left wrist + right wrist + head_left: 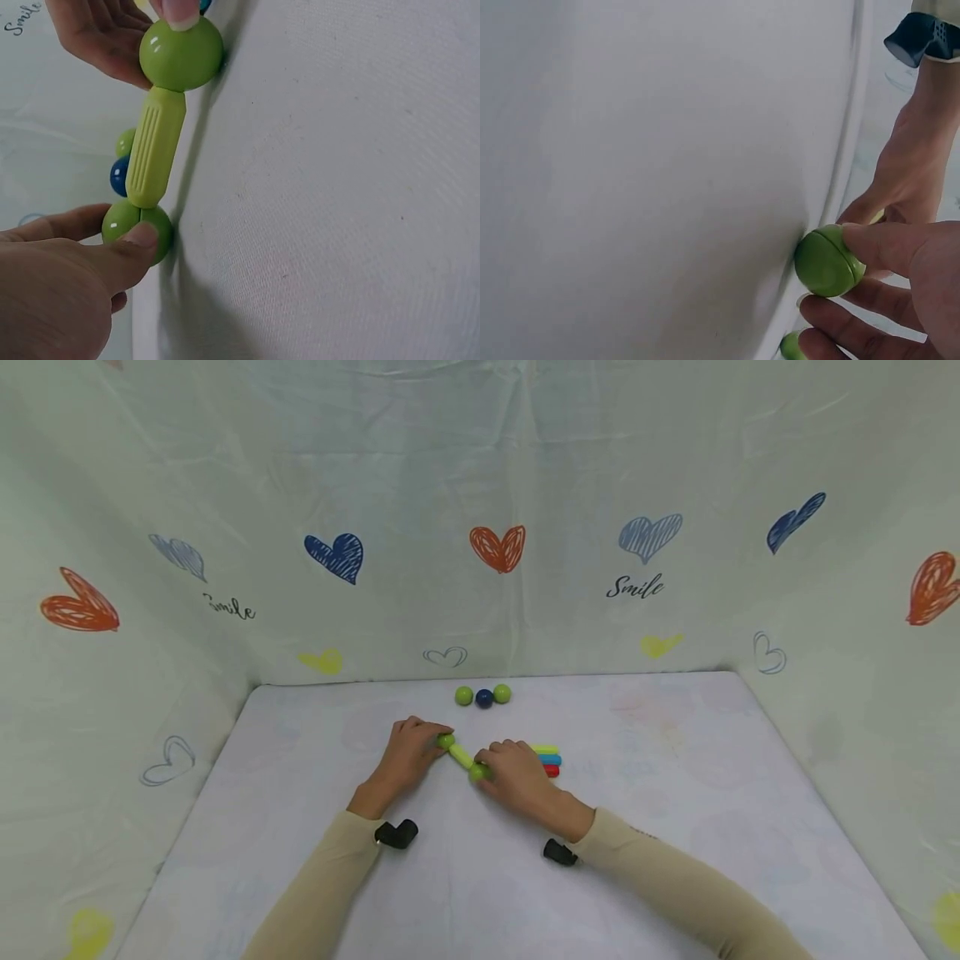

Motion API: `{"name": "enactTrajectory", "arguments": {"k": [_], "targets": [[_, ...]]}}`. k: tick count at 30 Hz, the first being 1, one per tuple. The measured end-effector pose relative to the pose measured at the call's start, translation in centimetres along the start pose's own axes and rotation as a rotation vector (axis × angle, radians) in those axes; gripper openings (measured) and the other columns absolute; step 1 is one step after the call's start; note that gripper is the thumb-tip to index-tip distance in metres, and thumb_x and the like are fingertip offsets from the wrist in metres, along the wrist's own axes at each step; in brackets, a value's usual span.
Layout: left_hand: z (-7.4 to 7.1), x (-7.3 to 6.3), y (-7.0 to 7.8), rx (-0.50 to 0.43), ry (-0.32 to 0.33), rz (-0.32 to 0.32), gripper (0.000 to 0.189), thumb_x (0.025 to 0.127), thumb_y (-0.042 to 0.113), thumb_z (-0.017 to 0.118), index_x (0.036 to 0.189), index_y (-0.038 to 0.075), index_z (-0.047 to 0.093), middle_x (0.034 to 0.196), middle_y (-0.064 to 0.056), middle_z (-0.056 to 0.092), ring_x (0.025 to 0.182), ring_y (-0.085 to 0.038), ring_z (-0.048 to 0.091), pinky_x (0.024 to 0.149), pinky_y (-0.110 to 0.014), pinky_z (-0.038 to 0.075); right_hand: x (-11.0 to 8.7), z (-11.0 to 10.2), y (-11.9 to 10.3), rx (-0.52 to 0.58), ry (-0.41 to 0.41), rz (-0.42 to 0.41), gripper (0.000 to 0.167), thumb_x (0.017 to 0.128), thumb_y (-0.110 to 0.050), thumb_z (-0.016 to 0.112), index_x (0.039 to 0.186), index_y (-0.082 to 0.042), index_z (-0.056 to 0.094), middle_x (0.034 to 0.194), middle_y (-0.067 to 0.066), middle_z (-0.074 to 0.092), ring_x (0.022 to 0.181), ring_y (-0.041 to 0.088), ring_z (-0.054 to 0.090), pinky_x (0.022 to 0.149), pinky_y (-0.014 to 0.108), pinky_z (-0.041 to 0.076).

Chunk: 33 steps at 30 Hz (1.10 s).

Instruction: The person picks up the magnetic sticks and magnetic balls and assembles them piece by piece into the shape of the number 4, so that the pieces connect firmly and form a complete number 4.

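Both hands hold a piece made of a ridged yellow-green rod (155, 150) with a green ball at each end. My left hand (408, 752) pinches the far-left ball (124, 223) between thumb and fingers. At the other end, my right hand (517, 777) grips the second green ball (826, 262), thumb on one side and fingers on the other. The rod slants between the hands, close over the table, and joins the balls in the left wrist view.
Two green balls (464, 696) and a dark blue ball (484, 698) sit in a row at the table's back. Right of my right hand lie a yellow-green rod (546, 749), a blue rod (551, 760) and a red rod (552, 771), partly hidden. A heart-printed curtain (405, 610) stands behind.
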<state>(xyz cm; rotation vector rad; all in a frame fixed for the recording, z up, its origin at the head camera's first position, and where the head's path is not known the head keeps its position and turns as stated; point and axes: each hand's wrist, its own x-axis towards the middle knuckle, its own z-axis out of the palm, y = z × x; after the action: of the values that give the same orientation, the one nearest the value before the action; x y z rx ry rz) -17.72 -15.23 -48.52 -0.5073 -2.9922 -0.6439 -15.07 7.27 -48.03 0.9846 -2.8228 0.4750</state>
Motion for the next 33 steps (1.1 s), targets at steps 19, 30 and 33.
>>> {"name": "enactTrajectory", "arguments": {"k": [19, 30, 33], "targets": [[0.3, 0.4, 0.0, -0.001, 0.094, 0.063, 0.034, 0.093, 0.002, 0.078, 0.126, 0.01, 0.077, 0.127, -0.008, 0.072, 0.118, -0.032, 0.062, 0.101, -0.055, 0.043, 0.6, 0.8, -2.6, 0.06, -0.019, 0.007, 0.026, 0.091, -0.023, 0.086, 0.11, -0.01, 0.076, 0.088, 0.0, 0.071, 0.082, 0.016, 0.065, 0.074, 0.032, 0.052], [0.7, -1.7, 1.0, -0.008, 0.178, 0.051, 0.03, 0.096, 0.014, 0.079, 0.125, 0.01, 0.076, 0.129, -0.011, 0.069, 0.116, -0.035, 0.062, 0.099, -0.057, 0.047, -0.2, 0.5, -1.9, 0.076, -0.005, 0.053, 0.029, 0.09, -0.02, 0.086, 0.115, -0.008, 0.077, 0.095, 0.003, 0.074, 0.089, 0.02, 0.07, 0.081, 0.039, 0.056], [0.9, -2.6, 1.5, -0.002, 0.188, 0.071, 0.03, 0.094, 0.019, 0.082, 0.122, 0.01, 0.077, 0.126, -0.01, 0.069, 0.113, -0.033, 0.062, 0.098, -0.057, 0.047, -0.8, 0.0, -1.3, 0.086, 0.013, 0.064, 0.029, 0.09, -0.018, 0.086, 0.115, -0.008, 0.077, 0.098, 0.004, 0.074, 0.092, 0.022, 0.071, 0.082, 0.04, 0.057]]}}
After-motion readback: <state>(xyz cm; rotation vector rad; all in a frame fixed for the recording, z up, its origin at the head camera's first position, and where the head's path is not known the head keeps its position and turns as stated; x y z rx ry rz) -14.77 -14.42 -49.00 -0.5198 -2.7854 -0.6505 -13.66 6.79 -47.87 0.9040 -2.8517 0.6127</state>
